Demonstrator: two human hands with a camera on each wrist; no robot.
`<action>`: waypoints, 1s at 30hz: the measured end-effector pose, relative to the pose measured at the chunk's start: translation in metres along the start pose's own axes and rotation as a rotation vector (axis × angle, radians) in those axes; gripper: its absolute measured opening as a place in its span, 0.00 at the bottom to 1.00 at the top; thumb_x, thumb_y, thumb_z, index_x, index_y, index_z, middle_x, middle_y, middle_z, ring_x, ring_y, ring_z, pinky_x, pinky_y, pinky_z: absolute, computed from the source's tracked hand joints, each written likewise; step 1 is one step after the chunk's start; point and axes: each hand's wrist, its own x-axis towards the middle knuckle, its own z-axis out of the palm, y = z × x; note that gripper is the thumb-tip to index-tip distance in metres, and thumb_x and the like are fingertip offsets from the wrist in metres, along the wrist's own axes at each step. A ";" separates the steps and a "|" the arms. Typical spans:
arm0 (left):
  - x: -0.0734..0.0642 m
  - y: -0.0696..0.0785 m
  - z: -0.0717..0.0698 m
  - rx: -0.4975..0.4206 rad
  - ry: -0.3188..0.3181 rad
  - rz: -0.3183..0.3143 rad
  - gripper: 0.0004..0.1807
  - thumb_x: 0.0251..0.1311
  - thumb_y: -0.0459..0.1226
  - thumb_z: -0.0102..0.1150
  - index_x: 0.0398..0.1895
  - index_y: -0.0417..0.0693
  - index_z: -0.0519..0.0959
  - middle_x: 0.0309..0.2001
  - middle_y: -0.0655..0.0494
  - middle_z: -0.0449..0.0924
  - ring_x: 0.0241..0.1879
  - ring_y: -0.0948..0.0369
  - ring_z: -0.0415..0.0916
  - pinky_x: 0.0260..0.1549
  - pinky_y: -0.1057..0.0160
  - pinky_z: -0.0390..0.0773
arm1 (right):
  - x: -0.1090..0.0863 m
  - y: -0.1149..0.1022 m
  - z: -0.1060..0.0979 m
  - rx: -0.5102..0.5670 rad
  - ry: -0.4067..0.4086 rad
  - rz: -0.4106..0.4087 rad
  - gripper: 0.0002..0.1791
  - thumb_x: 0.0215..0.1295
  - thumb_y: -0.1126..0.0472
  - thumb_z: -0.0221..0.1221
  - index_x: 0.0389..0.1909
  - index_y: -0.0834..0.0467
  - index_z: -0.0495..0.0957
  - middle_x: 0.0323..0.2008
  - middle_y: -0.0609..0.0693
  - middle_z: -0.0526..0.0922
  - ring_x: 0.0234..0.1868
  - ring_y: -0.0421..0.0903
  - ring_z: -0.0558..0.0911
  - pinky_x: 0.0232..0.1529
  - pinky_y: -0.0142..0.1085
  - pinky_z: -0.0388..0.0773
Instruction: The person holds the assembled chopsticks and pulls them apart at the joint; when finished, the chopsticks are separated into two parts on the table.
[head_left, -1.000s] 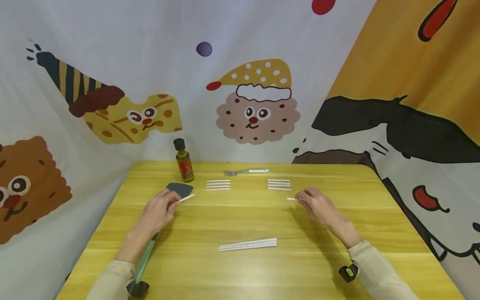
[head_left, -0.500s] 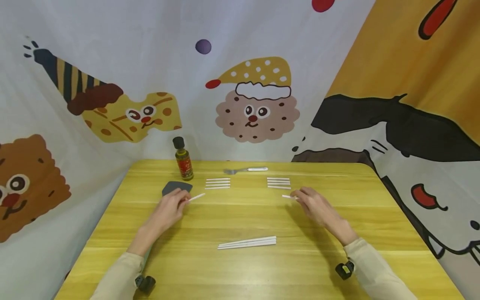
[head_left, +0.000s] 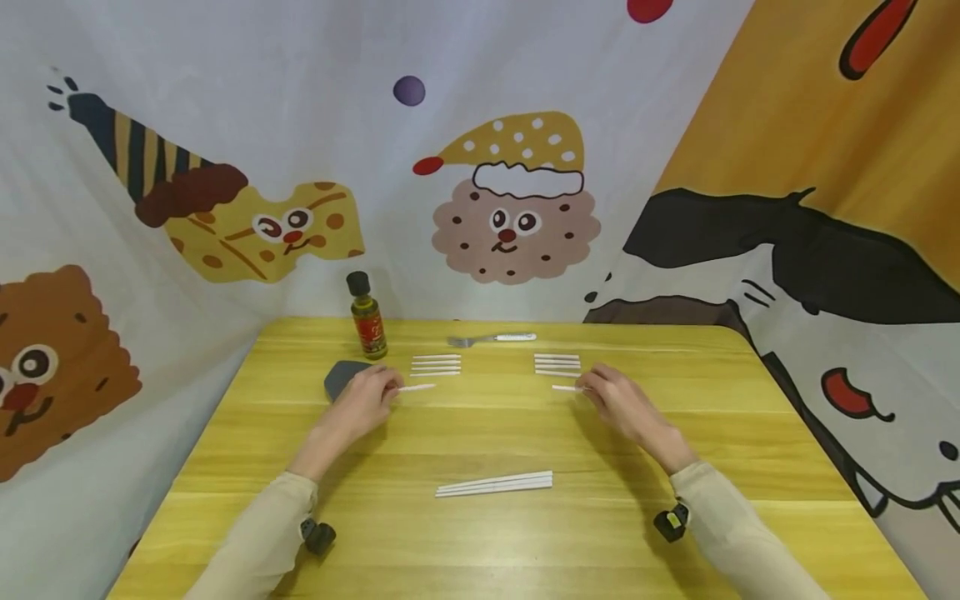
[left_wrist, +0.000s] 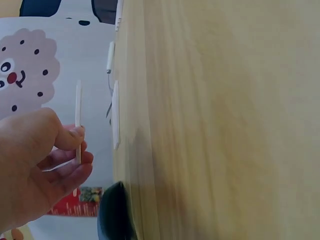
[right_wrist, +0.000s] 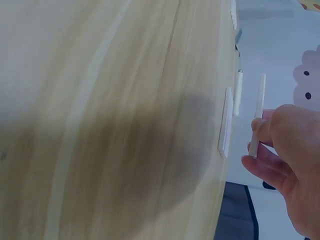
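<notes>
My left hand pinches a short white stick between thumb and fingers, its free end pointing right. In the left wrist view this stick stands apart from the tabletop. Opposite, my right hand pinches a similar stick pointing left; the right wrist view shows that stick above the surface too. Just beyond the left stick lies a row of several short white sticks. A matching row of sticks lies beyond the right one, near my right fingertips.
Long white sticks lie bundled on the table nearer the front. A fork lies at the back. A dark-capped bottle stands back left, beside a spatula's dark blade, partly hidden by my left hand. A printed curtain hangs behind.
My left hand has moved right with its stick, which has swung nearly level and now sits below the left row. My right hand has shifted slightly left and away from me with its stick.
</notes>
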 end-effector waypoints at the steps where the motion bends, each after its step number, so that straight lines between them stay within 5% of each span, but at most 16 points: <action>1: 0.003 0.000 0.002 0.010 -0.007 -0.011 0.04 0.65 0.28 0.62 0.40 0.40 0.84 0.39 0.50 0.81 0.35 0.58 0.78 0.35 0.58 0.81 | 0.001 0.000 0.002 -0.003 -0.001 0.014 0.09 0.59 0.76 0.67 0.38 0.62 0.85 0.35 0.53 0.83 0.34 0.48 0.83 0.33 0.41 0.84; 15: 0.032 -0.002 0.030 0.084 -0.008 -0.085 0.03 0.63 0.31 0.63 0.36 0.45 0.86 0.36 0.52 0.78 0.37 0.55 0.77 0.35 0.54 0.82 | 0.021 0.007 0.030 -0.031 -0.081 0.171 0.05 0.60 0.68 0.70 0.36 0.58 0.87 0.34 0.51 0.85 0.36 0.51 0.84 0.37 0.44 0.84; 30: 0.039 -0.005 0.043 0.098 -0.050 -0.112 0.03 0.64 0.31 0.65 0.35 0.48 0.85 0.37 0.54 0.80 0.38 0.55 0.80 0.37 0.53 0.82 | 0.022 0.008 0.041 -0.040 -0.073 0.217 0.03 0.61 0.67 0.69 0.35 0.57 0.87 0.33 0.51 0.84 0.34 0.50 0.84 0.35 0.44 0.84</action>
